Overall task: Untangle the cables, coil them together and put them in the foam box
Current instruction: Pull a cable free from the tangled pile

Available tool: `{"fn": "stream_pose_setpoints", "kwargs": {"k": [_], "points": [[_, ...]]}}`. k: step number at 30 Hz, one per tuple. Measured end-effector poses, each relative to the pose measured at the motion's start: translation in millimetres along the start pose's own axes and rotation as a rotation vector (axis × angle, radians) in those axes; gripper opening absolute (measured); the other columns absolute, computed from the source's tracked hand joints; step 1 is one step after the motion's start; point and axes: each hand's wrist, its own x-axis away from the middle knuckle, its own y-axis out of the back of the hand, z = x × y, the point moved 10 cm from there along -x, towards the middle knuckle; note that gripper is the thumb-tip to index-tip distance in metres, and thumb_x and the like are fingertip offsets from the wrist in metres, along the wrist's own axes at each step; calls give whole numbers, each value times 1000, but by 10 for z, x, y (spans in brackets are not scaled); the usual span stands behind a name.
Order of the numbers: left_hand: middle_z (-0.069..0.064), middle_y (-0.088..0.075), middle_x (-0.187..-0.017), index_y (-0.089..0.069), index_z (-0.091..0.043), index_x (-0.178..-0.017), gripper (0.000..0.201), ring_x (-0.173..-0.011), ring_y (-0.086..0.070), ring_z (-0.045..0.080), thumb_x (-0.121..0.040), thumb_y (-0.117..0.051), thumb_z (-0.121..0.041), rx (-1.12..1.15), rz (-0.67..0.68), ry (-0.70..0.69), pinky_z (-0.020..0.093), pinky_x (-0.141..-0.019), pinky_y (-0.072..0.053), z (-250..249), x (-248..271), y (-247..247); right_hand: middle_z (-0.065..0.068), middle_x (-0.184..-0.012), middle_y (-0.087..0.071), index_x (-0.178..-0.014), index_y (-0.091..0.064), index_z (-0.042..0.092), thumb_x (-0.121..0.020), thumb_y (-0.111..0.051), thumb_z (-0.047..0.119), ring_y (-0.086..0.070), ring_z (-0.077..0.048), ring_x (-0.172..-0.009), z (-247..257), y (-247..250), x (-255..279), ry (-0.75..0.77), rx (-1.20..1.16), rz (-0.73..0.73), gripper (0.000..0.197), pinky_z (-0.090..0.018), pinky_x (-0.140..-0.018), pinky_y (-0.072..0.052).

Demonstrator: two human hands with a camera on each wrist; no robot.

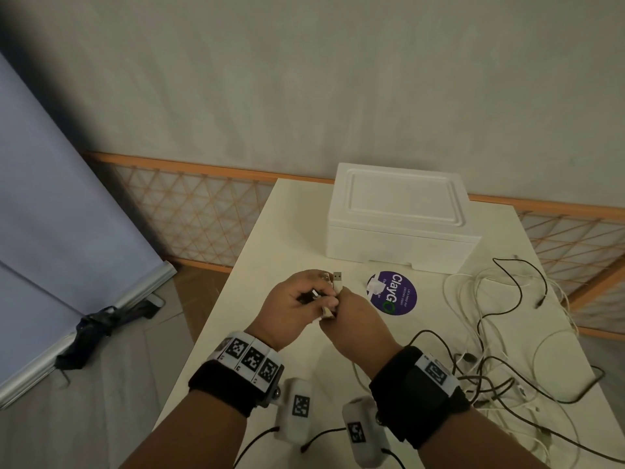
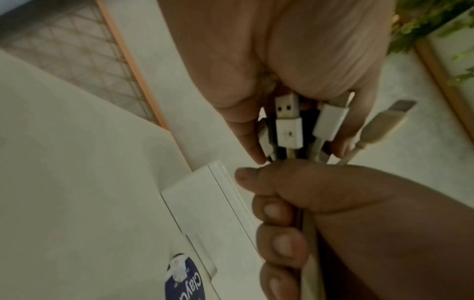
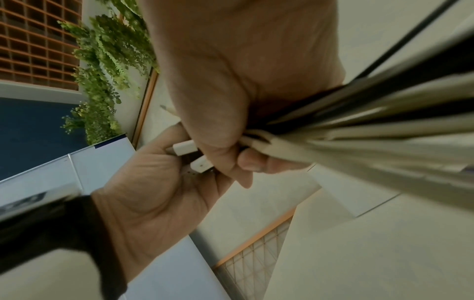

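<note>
Both hands meet above the middle of the white table (image 1: pixel 270 238). My left hand (image 1: pixel 309 296) curls its fingers round a cluster of white USB plugs (image 2: pixel 288 125), and one plug (image 1: pixel 337 277) sticks up past the fingers. My right hand (image 1: pixel 334 311) grips the white and black cable bundle (image 3: pixel 359 130) just below the plugs. The rest of the cables (image 1: pixel 500 336) trail off in a loose tangle over the right side of the table. The white foam box (image 1: pixel 399 214) stands at the back of the table with its lid on.
A round purple sticker (image 1: pixel 392 294) lies on the table between the hands and the box. An orange lattice fence (image 1: pixel 203 211) runs behind the table. The table's left edge is close to my left forearm, with a leaning white board (image 1: pixel 67 231) beyond it.
</note>
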Motion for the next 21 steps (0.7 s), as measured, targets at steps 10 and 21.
{"fn": "stream_pose_setpoints", "kwargs": {"k": [10, 21], "points": [[5, -64, -90, -53, -13, -84, 16, -76, -59, 12, -98, -47, -10, 30, -276, 110, 28, -65, -50, 105, 88, 60, -8, -88, -62, -103, -49, 9, -86, -47, 13, -59, -26, -75, 13, 43, 11, -48, 70, -13, 18, -35, -60, -46], [-9, -71, -97, -71, -21, -98, 20, -91, -63, 12, -91, -54, -26, 211, -327, 198, 26, -69, -52, 85, 153, 8, -7, -96, -62, -112, -42, 8, -95, -40, 13, -65, -23, -79, 113, -6, 135, 30, 330, 24, 18, -23, -47, -32]]}}
